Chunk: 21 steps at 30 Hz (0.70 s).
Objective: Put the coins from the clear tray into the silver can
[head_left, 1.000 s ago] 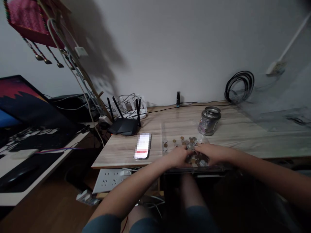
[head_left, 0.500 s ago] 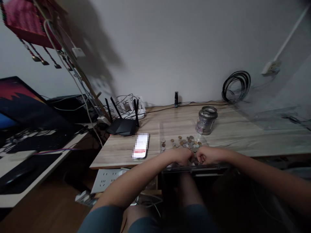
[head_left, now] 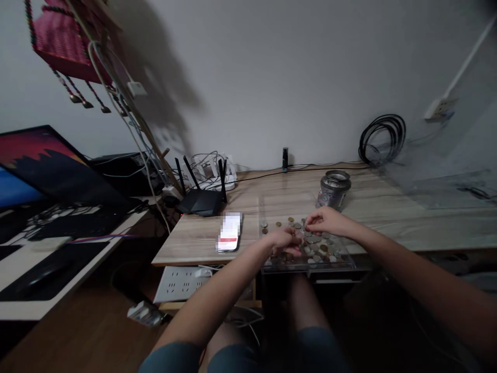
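— Coins (head_left: 316, 247), many small round ones, silver and brown, spread loose in shallow clear plastic tray (head_left: 310, 268) at front edge of pale wood-grain desk (head_left: 388, 217). Seen where against the round metal jar (head_left: 335, 188)?

— Just in front of the jar, toward the person, a bit to its left. Jar itself upright, mouth open at top, standing behind the tray.

— And left hand (head_left: 285, 241)?

— Resting low over left part of the coin pile, in front of the jar and left of it. Fingers curled down onto coins, half closed. Cannot tell if any coin really held inside; too dark and small.

— Right hand (head_left: 326, 221)?

— Raised a little above the coins, between the pile and the jar, near the jar but apart from it. Thumb and fingertips pinched together, seemingly on one small coin; the coin itself hardly visible.

— Anything else around the jar?

— Left of the jar, well apart: white smartphone (head_left: 230, 233) lying flat, screen up. Behind that, black router with upright antennas (head_left: 202, 199), and white tangle of cables (head_left: 207, 168) against the wall. Behind the jar and to the right, black coiled cable (head_left: 382, 137) leaning on the wall. Far left of the jar, on a separate desk, dark monitor with red picture (head_left: 42, 163).
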{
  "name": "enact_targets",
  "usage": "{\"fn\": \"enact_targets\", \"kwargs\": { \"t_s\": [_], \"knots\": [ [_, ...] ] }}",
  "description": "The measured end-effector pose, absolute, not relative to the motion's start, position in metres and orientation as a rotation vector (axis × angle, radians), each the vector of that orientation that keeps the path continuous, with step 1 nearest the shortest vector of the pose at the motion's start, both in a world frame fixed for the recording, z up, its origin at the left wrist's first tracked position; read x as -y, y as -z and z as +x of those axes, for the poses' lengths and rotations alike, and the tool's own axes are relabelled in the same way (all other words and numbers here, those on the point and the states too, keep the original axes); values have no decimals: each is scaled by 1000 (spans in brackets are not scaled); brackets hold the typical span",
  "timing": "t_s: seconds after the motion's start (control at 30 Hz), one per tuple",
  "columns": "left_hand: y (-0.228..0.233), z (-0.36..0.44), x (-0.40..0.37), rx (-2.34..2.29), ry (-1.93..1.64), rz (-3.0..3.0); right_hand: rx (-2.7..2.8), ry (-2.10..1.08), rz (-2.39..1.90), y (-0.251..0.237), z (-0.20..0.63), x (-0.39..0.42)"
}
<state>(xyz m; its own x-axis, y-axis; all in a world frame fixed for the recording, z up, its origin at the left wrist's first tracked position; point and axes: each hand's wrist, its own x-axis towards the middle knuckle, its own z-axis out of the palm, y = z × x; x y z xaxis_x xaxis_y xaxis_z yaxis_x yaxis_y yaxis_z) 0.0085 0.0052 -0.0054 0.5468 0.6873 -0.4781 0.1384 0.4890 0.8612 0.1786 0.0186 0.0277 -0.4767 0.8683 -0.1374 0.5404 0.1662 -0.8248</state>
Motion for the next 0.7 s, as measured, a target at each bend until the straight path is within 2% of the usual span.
{"fn": "enact_targets", "kwargs": {
  "t_s": [0.17, 0.23, 0.43, 0.5, 0.7],
  "knots": [
    [2, 10, -19, -811, -660, 534, 2105, -1280, -1217, -40, 139, -18],
    [0, 9, -22, -769, -694, 471, 2116, -1161, -1237, -45, 137, -22],
    [-2, 7, -41, -771, -796, 274, 1750, -68, -1560, -78, 215, -74],
    [-5, 10, -54, -765, -828, 303, 1667, 110, -1757, -86, 246, -97],
    [-20, 24, -94, -745, -893, 449, 1766, 46, -2055, -88, 272, -125]
  ]
}}
